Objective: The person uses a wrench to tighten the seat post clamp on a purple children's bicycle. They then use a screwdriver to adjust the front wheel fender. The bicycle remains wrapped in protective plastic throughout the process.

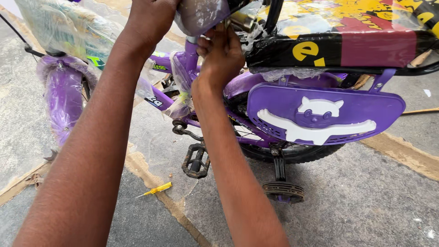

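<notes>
Currently both hands are working under the saddle (201, 16) of a small purple bicycle (256, 91) that is standing on the concrete floor (366, 196). Left hand (148, 20) is clasping the plastic-wrapped saddle from the front; right hand (222, 55) is pinching at the seat post clamp, fingers closed, exact contact hidden. Frame is still carrying torn clear wrap. Chain guard (320, 114) is purple with a white cat figure. Training wheel (283, 190) is sitting below it; yellow screwdriver (157, 189) is lying near the pedal (196, 161).
</notes>
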